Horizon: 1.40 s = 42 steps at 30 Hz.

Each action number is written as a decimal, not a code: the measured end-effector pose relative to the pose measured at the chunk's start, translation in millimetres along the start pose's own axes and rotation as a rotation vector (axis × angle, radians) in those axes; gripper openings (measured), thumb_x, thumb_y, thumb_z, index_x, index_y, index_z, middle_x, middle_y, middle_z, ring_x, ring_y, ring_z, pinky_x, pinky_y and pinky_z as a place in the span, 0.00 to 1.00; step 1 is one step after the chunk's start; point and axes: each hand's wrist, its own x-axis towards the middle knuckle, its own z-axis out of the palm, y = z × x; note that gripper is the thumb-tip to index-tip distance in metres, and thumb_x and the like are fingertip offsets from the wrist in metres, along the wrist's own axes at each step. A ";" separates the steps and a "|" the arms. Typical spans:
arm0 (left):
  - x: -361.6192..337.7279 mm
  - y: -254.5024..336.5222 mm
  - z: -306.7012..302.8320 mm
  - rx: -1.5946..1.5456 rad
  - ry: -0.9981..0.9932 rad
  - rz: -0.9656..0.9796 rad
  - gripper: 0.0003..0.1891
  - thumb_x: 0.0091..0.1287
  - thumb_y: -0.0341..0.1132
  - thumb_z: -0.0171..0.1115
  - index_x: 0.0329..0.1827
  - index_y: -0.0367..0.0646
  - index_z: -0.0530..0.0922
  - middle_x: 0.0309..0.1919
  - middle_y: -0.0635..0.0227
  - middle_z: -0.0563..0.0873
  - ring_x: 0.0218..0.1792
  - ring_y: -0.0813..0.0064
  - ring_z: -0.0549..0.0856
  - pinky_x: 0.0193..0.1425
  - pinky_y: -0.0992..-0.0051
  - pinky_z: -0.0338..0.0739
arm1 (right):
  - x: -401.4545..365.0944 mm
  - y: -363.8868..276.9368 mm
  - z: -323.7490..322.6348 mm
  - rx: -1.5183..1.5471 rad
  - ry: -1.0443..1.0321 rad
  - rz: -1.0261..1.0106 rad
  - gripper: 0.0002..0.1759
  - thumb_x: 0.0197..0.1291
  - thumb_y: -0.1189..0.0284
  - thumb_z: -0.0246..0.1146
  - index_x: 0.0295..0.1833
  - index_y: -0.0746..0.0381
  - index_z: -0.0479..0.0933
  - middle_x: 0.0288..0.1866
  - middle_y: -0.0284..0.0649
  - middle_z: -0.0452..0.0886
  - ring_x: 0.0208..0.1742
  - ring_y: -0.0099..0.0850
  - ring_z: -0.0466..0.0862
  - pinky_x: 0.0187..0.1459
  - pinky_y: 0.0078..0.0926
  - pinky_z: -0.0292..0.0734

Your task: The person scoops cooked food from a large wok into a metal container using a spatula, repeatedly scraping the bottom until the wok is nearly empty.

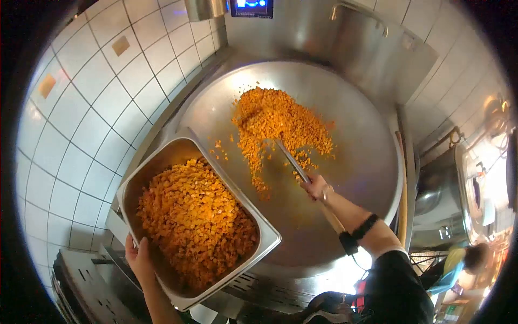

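Observation:
My left hand (pixel 139 258) grips the near left rim of a deep steel tray (pixel 270 236), which is heaped with small orange diced pieces (pixel 194 221). The tray sits over the left edge of a very large round steel wok (pixel 345 216). Farther back in the wok lies a spread pile of similar orange pieces (pixel 302 127). My right hand (pixel 315 187) is closed around the shaft of a long-handled ladle (pixel 294 163). The ladle's head is at the pile, mostly hidden by the pieces. Its wooden handle runs back under my right forearm.
White tiles (pixel 97 119) cover the wall at left. Behind the wok stands a steel backsplash (pixel 302 32) with a lit display (pixel 251 6). A wooden stick (pixel 403 189) lies along the right rim. Beyond it are a large steel pot (pixel 440 189) and another person (pixel 458 262).

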 end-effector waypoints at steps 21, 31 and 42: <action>14.6 -22.6 7.7 0.249 0.237 0.001 0.22 0.58 0.35 0.56 0.53 0.31 0.66 0.44 0.51 0.77 0.41 0.64 0.78 0.43 0.69 0.71 | -299.3 -78.7 -65.7 0.078 0.027 -0.358 0.06 0.53 0.76 0.54 0.27 0.64 0.66 0.14 0.31 0.66 0.11 0.18 0.65 0.10 0.17 0.59; 19.5 -35.2 11.5 0.179 0.253 0.041 0.22 0.58 0.35 0.56 0.51 0.29 0.67 0.42 0.49 0.78 0.43 0.61 0.78 0.46 0.70 0.70 | -292.5 -104.9 5.5 -0.821 0.372 -0.691 0.24 0.44 0.71 0.57 0.52 0.55 0.66 0.36 0.47 0.77 0.36 0.45 0.78 0.37 0.39 0.74; 21.9 -38.2 12.5 0.252 0.294 0.065 0.18 0.61 0.37 0.54 0.49 0.32 0.70 0.35 0.55 0.80 0.36 0.69 0.79 0.39 0.74 0.71 | -282.2 -87.5 23.6 -0.887 0.320 -0.739 0.29 0.45 0.74 0.55 0.58 0.56 0.62 0.39 0.47 0.74 0.36 0.46 0.76 0.37 0.39 0.73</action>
